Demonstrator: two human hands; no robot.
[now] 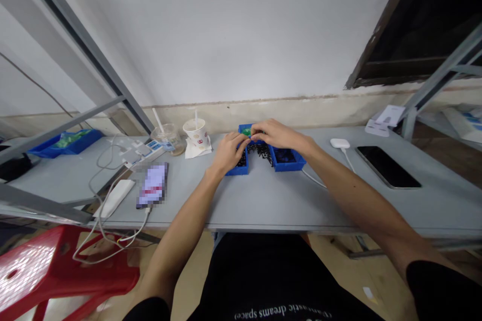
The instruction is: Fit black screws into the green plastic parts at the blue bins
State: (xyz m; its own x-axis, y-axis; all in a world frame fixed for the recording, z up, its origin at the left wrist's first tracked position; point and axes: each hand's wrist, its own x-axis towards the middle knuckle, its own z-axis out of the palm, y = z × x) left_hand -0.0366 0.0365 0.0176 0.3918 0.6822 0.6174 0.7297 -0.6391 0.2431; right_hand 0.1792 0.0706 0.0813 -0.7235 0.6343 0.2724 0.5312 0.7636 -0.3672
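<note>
My left hand [230, 151] is over the left blue tray [238, 171], which holds small black pieces. My right hand [276, 134] reaches in from the right, its fingertips meeting those of my left hand in front of the back blue tray [245, 126], where green material shows. Both hands have their fingers bent together; anything between the fingertips is too small to make out. Loose black pieces [263, 152] lie on the table between the trays. The right blue tray [288, 166], with dark contents, sits below my right wrist.
On the grey table [256, 205] stand two cups [196, 135] with straws, a lit phone [153, 184], a power strip [150, 153] and cables at left. A white case [339, 144] and dark phone [387, 165] lie right. A red stool [33, 266] is lower left.
</note>
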